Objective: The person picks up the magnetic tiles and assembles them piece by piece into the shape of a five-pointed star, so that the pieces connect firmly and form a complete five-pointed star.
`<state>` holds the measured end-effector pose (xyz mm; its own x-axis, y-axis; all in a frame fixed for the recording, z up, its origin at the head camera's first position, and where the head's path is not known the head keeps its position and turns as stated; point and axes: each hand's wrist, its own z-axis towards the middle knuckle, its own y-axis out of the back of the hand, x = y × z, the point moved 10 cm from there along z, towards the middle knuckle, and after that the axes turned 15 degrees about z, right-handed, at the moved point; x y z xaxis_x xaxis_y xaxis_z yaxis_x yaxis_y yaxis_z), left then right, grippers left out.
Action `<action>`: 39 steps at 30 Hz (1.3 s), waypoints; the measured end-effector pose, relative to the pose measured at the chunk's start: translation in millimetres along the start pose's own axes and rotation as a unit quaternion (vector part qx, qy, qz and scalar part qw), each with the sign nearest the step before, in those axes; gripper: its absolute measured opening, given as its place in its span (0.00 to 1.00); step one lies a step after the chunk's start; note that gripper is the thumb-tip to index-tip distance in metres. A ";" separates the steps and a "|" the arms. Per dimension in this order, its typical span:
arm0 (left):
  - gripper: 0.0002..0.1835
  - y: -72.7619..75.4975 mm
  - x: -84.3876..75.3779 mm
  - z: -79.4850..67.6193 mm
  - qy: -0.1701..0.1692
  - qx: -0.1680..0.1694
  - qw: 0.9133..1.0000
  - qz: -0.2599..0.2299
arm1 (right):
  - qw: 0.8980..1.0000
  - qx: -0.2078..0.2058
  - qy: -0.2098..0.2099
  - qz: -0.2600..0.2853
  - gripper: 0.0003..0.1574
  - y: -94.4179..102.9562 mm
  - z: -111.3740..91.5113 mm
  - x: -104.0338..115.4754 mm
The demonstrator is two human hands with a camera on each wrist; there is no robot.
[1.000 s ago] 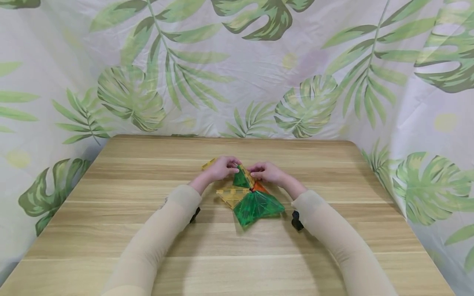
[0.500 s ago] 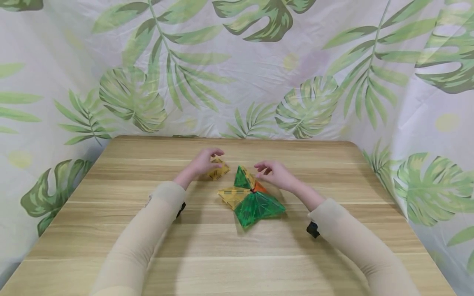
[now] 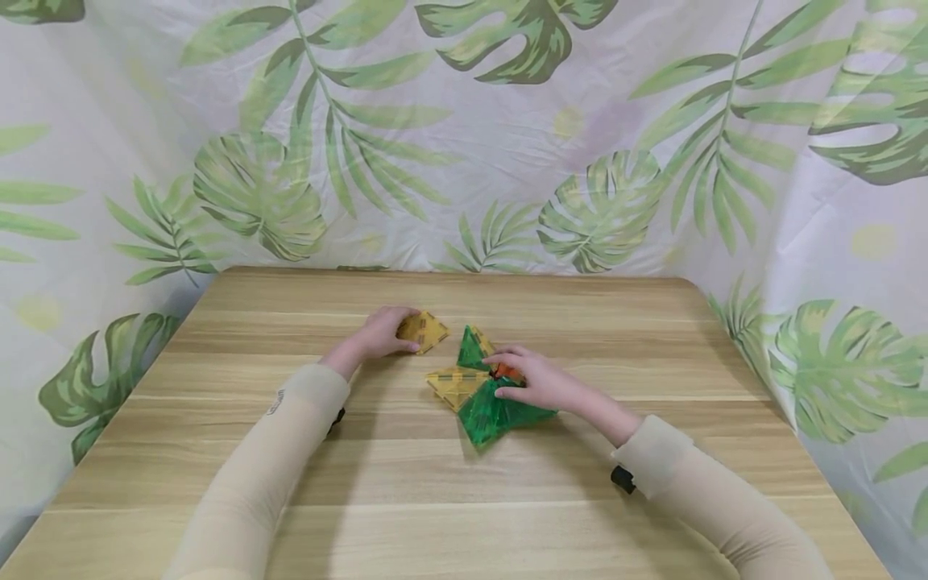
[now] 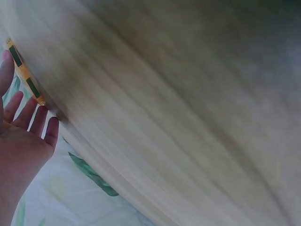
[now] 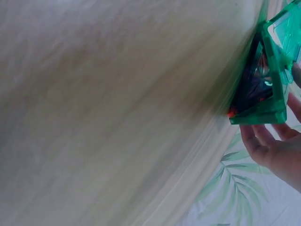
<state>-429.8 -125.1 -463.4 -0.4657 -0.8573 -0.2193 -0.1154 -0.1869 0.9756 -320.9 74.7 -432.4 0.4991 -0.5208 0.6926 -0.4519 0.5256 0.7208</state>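
Observation:
My left hand [image 3: 380, 332] holds a small yellow magnetic tile piece [image 3: 432, 331] at the table's back, thumb at its near side and fingers at its far side. In the left wrist view the piece's yellow edge [image 4: 27, 73] shows between thumb and fingers. To the right lies a star-shaped build of magnetic tiles, with green tiles [image 3: 480, 419], a yellow point [image 3: 457, 385] and an orange tile [image 3: 510, 372]. My right hand [image 3: 540, 380] grips the build near its centre, thumb over the front green part. A green tile [image 5: 277, 80] stands by its fingers in the right wrist view.
The wood-grain table [image 3: 449, 524] extends around both pieces. Behind it hangs a leaf-print cloth [image 3: 500, 145]. Black wrist devices [image 3: 623, 479] sit at the sleeve cuffs.
Both hands have let go of the build's back point. My left hand has moved left to the yellow piece. My right hand has lifted away, then come down over the build's centre.

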 end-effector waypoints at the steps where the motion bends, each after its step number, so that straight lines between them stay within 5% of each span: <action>1: 0.38 -0.8 0.7 -0.5 0.000 0.001 1.000 0.000 | 1.000 0.006 0.004 -0.001 0.34 -0.8 -0.1 -0.4; 17: 0.39 -4.0 2.3 -4.9 0.006 0.030 0.999 -0.014 | 0.989 0.103 0.104 0.012 0.33 -0.9 5.0 -3.9; 25: 0.46 -10.4 -1.1 -2.2 -0.039 0.045 0.998 -0.029 | 0.982 0.148 0.117 0.026 0.31 0.8 8.1 -3.2; 31: 0.45 -6.8 6.4 -5.5 -0.010 0.042 0.999 -0.019 | 0.990 0.109 0.086 0.023 0.28 8.2 10.9 -2.5; 39: 0.46 1.0 13.6 -12.3 0.011 0.027 0.999 -0.016 | 0.998 0.022 -0.019 -0.062 0.37 10.5 7.0 -4.6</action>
<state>-425.5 -142.8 -465.3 -0.4419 -0.8620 -0.2485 -0.1766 -0.1880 0.9662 -333.1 77.9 -427.8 0.5251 -0.6063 0.5972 -0.4206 0.4252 0.8014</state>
